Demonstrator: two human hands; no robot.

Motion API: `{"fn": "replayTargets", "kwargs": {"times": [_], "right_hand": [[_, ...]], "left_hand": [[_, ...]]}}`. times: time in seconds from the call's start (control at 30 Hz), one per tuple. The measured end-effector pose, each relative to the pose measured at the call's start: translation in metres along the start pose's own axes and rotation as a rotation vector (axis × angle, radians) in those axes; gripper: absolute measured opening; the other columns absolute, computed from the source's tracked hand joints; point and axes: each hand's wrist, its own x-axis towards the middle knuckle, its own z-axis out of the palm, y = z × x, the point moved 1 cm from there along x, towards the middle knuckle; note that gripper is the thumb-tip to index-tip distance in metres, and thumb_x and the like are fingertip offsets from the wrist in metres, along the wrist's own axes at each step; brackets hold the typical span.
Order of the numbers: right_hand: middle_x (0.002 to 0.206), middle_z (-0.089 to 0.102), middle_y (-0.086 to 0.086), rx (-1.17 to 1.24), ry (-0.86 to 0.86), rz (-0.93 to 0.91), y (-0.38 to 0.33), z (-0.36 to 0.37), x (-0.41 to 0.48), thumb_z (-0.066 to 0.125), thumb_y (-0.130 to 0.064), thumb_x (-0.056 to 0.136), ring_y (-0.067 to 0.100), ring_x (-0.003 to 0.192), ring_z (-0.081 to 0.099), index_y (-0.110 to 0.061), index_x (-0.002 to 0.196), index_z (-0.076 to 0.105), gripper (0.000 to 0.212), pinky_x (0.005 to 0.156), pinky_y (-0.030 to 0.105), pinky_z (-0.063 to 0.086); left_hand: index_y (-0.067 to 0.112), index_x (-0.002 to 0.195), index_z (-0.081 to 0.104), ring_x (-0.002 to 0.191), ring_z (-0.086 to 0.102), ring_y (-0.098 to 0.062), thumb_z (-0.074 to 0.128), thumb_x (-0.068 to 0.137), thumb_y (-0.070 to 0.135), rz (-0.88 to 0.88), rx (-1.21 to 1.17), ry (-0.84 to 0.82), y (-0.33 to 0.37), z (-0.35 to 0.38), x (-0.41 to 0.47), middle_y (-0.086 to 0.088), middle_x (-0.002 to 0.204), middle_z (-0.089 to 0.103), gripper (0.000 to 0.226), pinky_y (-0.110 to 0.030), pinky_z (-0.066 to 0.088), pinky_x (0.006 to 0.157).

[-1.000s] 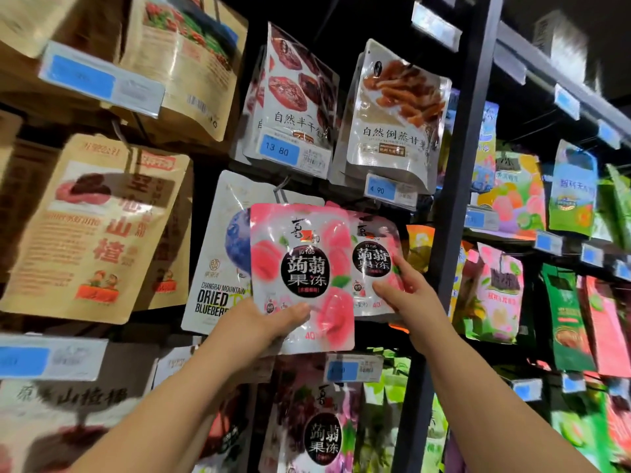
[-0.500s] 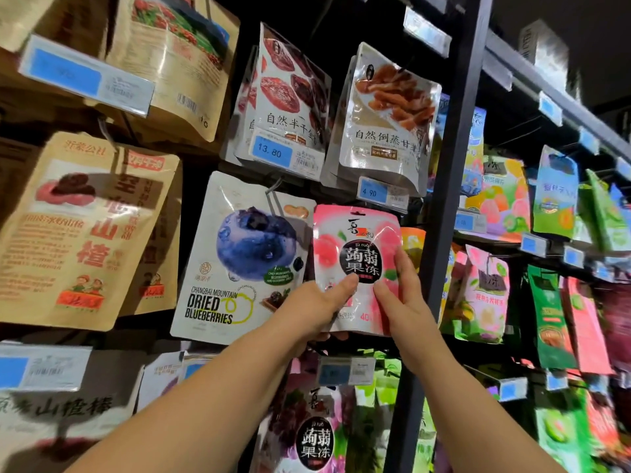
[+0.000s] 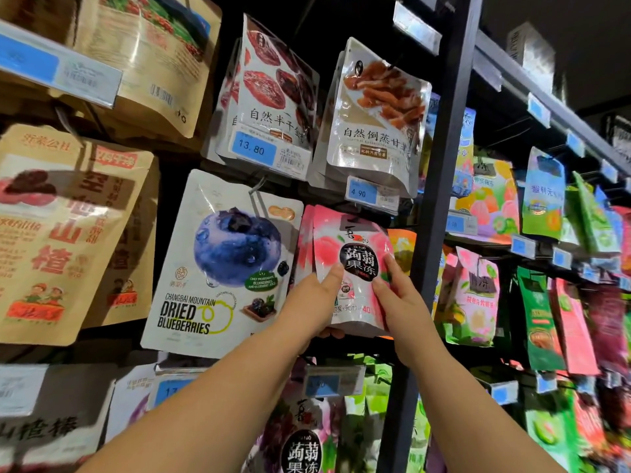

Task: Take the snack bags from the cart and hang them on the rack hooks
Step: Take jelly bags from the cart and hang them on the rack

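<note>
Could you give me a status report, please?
Left hand, right hand grip pink plastic snack bag. Top under blue-and-white price tag, hook unseen. Nothing blocking.

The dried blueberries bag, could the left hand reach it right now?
Probably yes: the blueberries bag hangs right beside the left hand with nothing in front, though that hand grips the pink jelly bag.
</note>
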Motion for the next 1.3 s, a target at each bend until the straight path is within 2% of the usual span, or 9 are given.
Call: {"fn": "replayTargets", "kwargs": {"times": [0.1,0.47,0.63,0.83,0.93,1.1,1.17,1.23,1.3], "right_hand": [[0.128,0.060,-0.010,-0.018,-0.009,0.022,0.003,0.003,0.007,0.056,-0.030,0.097,0.018,0.111,0.064,-0.049,0.142,0.038,0.053,0.099,0.048,0.051],[0.134,0.043,-0.019,-0.234,-0.097,0.094,0.008,0.021,0.025,0.050,-0.040,0.099,0.007,0.126,0.044,-0.044,0.151,0.019,0.061,0.110,0.032,0.036],[0.124,0.057,-0.014,-0.295,-0.073,0.088,0.025,0.023,0.031,0.053,-0.043,0.096,0.015,0.120,0.053,-0.051,0.150,0.012,0.068,0.108,0.042,0.042],[0.133,0.031,-0.032,-0.295,-0.019,-0.080,0.025,0.021,0.008,0.051,-0.034,0.099,-0.003,0.128,0.030,-0.043,0.152,0.011,0.067,0.106,0.021,0.029],[0.135,0.036,-0.024,-0.322,0.037,-0.156,0.027,0.020,-0.005,0.052,-0.033,0.098,-0.001,0.130,0.032,-0.041,0.152,0.016,0.065,0.105,0.024,0.030],[0.130,0.033,-0.011,-0.416,0.095,-0.153,0.032,0.013,-0.028,0.049,-0.038,0.099,0.000,0.119,0.030,-0.042,0.151,0.020,0.060,0.101,0.023,0.026],[0.130,0.043,-0.002,-0.427,0.117,-0.164,0.031,0.011,-0.036,0.047,-0.043,0.098,0.009,0.118,0.043,-0.044,0.148,0.026,0.054,0.101,0.030,0.037],[0.100,0.056,0.010,-0.420,0.147,-0.227,0.029,0.008,-0.046,0.047,-0.041,0.098,0.009,0.090,0.056,-0.038,0.141,0.040,0.044,0.082,0.039,0.050],[0.085,0.050,0.011,-0.429,0.160,-0.259,0.031,0.001,-0.058,0.048,-0.030,0.100,0.001,0.072,0.051,-0.029,0.138,0.046,0.037,0.070,0.024,0.046]], "left_hand": [[0.010,0.141,0.043,0.125,0.048,-0.030,0.033,0.093,0.064,0.016,-0.002,0.023,-0.005,0.000,0.008,-0.011,0.142,0.048,0.073,-0.041,0.043,0.102],[0.011,0.142,0.039,0.124,0.048,-0.033,0.037,0.092,0.063,-0.074,0.007,0.053,-0.026,0.009,0.035,-0.014,0.140,0.048,0.072,-0.043,0.043,0.102],[0.017,0.147,0.029,0.086,0.064,-0.027,0.043,0.089,0.065,-0.159,-0.181,0.079,-0.037,0.015,0.035,-0.010,0.132,0.052,0.076,-0.035,0.056,0.072],[0.015,0.137,0.038,0.104,0.060,-0.025,0.052,0.091,0.054,-0.177,-0.451,0.059,-0.051,0.026,0.020,-0.003,0.126,0.053,0.062,-0.024,0.054,0.053],[0.012,0.119,0.044,0.102,0.061,-0.021,0.058,0.091,0.044,-0.165,-0.551,0.048,-0.056,0.031,0.004,0.000,0.113,0.057,0.045,-0.023,0.056,0.061],[0.019,0.108,0.035,0.097,0.062,-0.023,0.065,0.087,0.037,0.023,-0.213,0.230,-0.067,0.030,-0.014,-0.009,0.114,0.061,0.041,-0.038,0.052,0.085],[0.023,0.116,0.032,0.100,0.061,-0.023,0.066,0.083,0.039,0.067,-0.196,0.239,-0.068,0.030,-0.023,-0.010,0.122,0.055,0.050,-0.042,0.051,0.091],[0.015,0.133,0.030,0.106,0.054,-0.020,0.066,0.086,0.031,0.104,-0.142,0.238,-0.068,0.033,-0.037,-0.008,0.131,0.043,0.061,-0.037,0.046,0.095],[0.009,0.143,0.024,0.120,0.042,-0.022,0.066,0.087,0.026,0.166,-0.035,0.285,-0.072,0.040,-0.052,-0.010,0.136,0.035,0.072,-0.035,0.037,0.103]]}}
